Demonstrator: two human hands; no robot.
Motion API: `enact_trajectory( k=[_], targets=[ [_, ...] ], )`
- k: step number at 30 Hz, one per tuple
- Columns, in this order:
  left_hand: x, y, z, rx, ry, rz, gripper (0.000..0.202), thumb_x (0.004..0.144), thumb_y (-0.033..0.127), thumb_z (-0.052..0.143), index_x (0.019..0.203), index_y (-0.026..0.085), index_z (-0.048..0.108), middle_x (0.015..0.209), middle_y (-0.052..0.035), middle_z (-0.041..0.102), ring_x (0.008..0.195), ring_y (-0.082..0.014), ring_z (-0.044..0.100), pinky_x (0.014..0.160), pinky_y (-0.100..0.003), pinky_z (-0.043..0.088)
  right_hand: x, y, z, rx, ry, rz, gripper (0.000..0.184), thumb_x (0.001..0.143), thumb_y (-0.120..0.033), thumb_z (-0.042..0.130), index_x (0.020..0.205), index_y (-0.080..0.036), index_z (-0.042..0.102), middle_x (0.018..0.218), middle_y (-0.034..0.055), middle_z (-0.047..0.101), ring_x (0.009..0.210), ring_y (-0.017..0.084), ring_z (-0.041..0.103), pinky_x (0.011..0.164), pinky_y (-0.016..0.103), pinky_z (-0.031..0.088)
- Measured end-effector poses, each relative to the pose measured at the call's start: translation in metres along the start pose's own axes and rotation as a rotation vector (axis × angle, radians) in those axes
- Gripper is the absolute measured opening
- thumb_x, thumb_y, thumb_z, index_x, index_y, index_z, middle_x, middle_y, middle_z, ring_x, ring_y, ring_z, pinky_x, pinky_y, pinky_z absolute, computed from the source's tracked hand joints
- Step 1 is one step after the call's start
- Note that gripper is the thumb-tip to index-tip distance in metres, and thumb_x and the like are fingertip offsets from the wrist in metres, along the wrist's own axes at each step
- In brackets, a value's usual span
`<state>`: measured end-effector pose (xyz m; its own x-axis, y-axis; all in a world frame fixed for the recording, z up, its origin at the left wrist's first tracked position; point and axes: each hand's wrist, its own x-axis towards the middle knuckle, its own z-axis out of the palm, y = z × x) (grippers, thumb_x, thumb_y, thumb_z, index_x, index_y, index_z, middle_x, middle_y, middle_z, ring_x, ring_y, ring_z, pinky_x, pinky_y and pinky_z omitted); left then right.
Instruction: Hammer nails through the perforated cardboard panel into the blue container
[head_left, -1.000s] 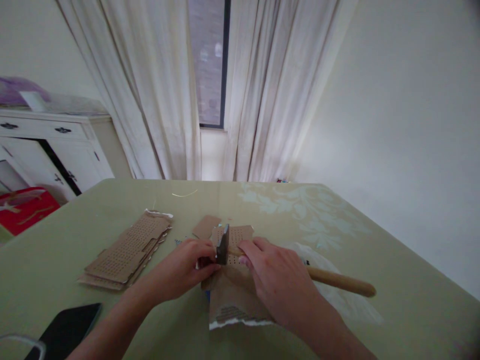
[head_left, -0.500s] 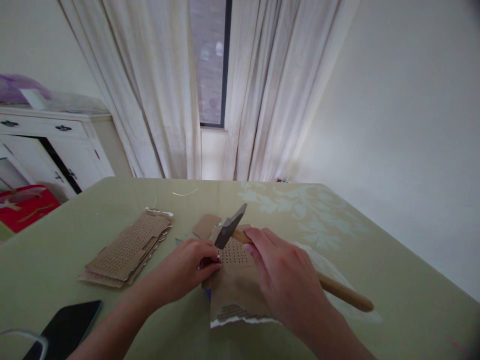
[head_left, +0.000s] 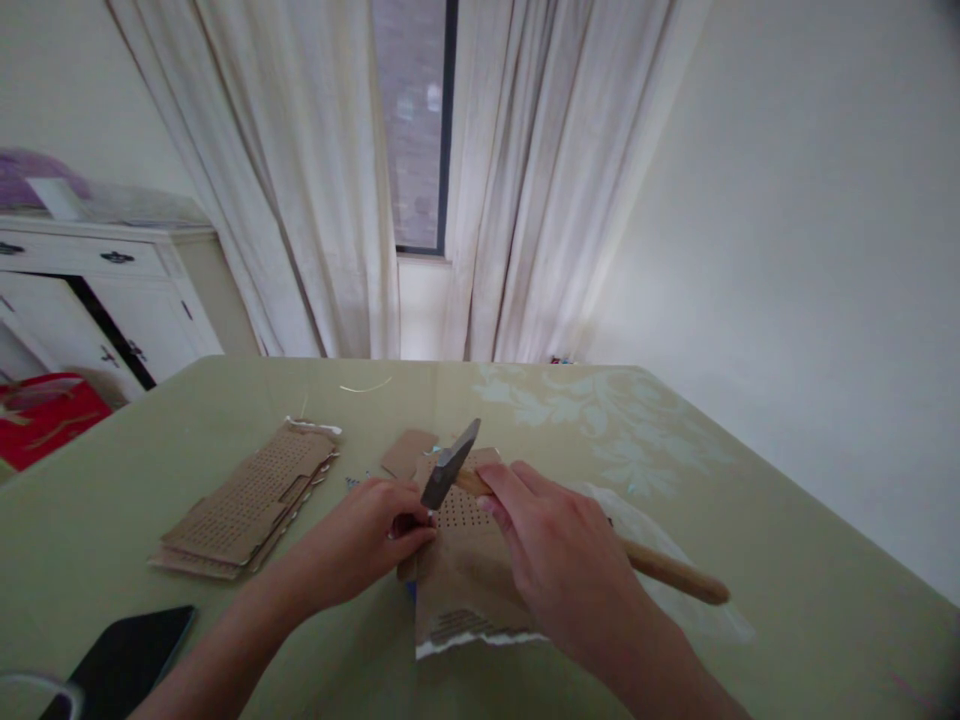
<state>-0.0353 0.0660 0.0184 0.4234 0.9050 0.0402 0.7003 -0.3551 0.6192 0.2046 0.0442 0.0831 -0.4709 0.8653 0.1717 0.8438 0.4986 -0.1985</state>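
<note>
My right hand (head_left: 566, 555) is closed round the wooden handle of a hammer (head_left: 450, 467), gripping it close to the head. The handle's free end sticks out to the right. My left hand (head_left: 382, 532) pinches a small nail-like piece with a pale tip (head_left: 431, 515); most of it is hidden by the fingers. The hammer's face is just above that tip, and I cannot tell whether they touch. Under both hands lies a brown cardboard piece (head_left: 469, 570) with rows of punched holes and a torn front edge. Something blue shows beneath its left side.
Left of my hands lies a stack of perforated cardboard pieces (head_left: 244, 500). A small cardboard scrap (head_left: 409, 453) is behind the work. A dark phone-like slab (head_left: 124, 660) and a pale cable are at the near left. A clear plastic sheet (head_left: 675, 545) lies at right on the table (head_left: 795, 590).
The hammer head has come down slightly, towards the left hand's pinched fingers. The whole view has shifted a little; the left hand keeps its pinch at the cardboard's left edge.
</note>
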Motion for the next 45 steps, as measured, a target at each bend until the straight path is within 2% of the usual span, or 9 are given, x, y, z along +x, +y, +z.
enact_trajectory(
  k=[4,9,14,20,25,28,33,37,45],
  targets=[
    [0.002,-0.001,0.000,-0.032,-0.010,0.002,0.013,0.094,0.021,0.072,0.084,0.022,0.080,0.083,0.0014,0.081,0.076,-0.0175,0.073,0.072,-0.026,0.047,0.001,-0.002,0.003,-0.054,-0.100,0.001,0.021,0.109,-0.014,0.056,0.119,-0.025,0.071,0.109,0.0071,0.080,0.091,0.031,0.078,0.071,0.037,0.045],
    [0.004,-0.004,0.001,-0.047,-0.004,-0.014,0.016,0.094,0.024,0.071,0.081,0.020,0.080,0.081,-0.0012,0.081,0.075,-0.0191,0.072,0.069,-0.028,0.047,-0.001,-0.001,0.002,0.045,0.012,0.007,0.027,0.112,-0.017,0.052,0.133,-0.026,0.067,0.114,0.0062,0.079,0.100,0.031,0.077,0.078,0.039,0.049],
    [0.004,-0.002,0.000,-0.081,-0.026,-0.005,0.015,0.091,0.019,0.069,0.085,0.021,0.082,0.082,0.0005,0.081,0.075,-0.0178,0.073,0.069,-0.026,0.048,0.000,0.001,0.006,-0.057,-0.098,-0.018,0.021,0.108,-0.013,0.058,0.117,-0.026,0.072,0.109,0.0053,0.080,0.089,0.030,0.078,0.069,0.037,0.045],
    [0.002,-0.005,0.001,-0.079,0.012,-0.038,0.014,0.091,0.027,0.073,0.085,0.020,0.083,0.082,-0.0019,0.080,0.077,-0.0205,0.072,0.073,-0.030,0.049,0.001,0.001,0.001,0.041,-0.006,0.020,0.026,0.113,-0.017,0.051,0.131,-0.025,0.068,0.112,0.0060,0.078,0.099,0.030,0.077,0.078,0.039,0.049],
    [0.004,-0.007,0.002,-0.114,-0.046,-0.023,0.014,0.091,0.021,0.068,0.087,0.021,0.081,0.084,-0.0002,0.080,0.078,-0.0187,0.073,0.070,-0.027,0.049,0.000,0.000,0.006,-0.066,-0.132,-0.023,0.021,0.108,-0.013,0.058,0.116,-0.024,0.073,0.108,0.0070,0.079,0.091,0.030,0.078,0.070,0.037,0.047],
    [0.003,-0.008,0.002,-0.110,-0.046,-0.030,0.006,0.090,0.026,0.075,0.091,0.020,0.078,0.088,-0.0007,0.079,0.082,-0.0202,0.071,0.075,-0.029,0.050,0.000,0.001,0.005,-0.035,-0.110,-0.008,0.021,0.108,-0.013,0.058,0.118,-0.024,0.072,0.109,0.0066,0.080,0.093,0.030,0.079,0.072,0.037,0.049],
    [-0.002,-0.010,0.000,-0.086,-0.034,-0.035,0.040,0.079,0.041,0.093,0.109,0.023,0.073,0.110,-0.0028,0.072,0.096,-0.0244,0.065,0.086,-0.036,0.049,0.002,0.004,0.004,0.034,-0.054,0.034,0.026,0.112,-0.014,0.052,0.128,-0.024,0.069,0.114,0.0075,0.079,0.099,0.030,0.078,0.080,0.039,0.052],
    [-0.002,-0.011,-0.001,-0.081,-0.044,-0.040,0.039,0.081,0.042,0.092,0.107,0.023,0.071,0.111,-0.0024,0.067,0.098,-0.0243,0.063,0.086,-0.036,0.049,0.004,0.006,0.011,-0.034,-0.163,-0.021,0.025,0.105,-0.007,0.057,0.118,-0.022,0.072,0.112,0.0084,0.080,0.098,0.030,0.079,0.076,0.037,0.051],
    [-0.001,-0.009,-0.001,-0.106,-0.053,-0.038,0.045,0.082,0.040,0.093,0.118,0.025,0.070,0.112,-0.0014,0.065,0.099,-0.0241,0.063,0.090,-0.037,0.050,0.004,0.009,0.008,0.031,-0.102,-0.006,0.023,0.112,-0.012,0.054,0.122,-0.022,0.071,0.114,0.0068,0.079,0.100,0.030,0.078,0.081,0.038,0.053]
  ],
)
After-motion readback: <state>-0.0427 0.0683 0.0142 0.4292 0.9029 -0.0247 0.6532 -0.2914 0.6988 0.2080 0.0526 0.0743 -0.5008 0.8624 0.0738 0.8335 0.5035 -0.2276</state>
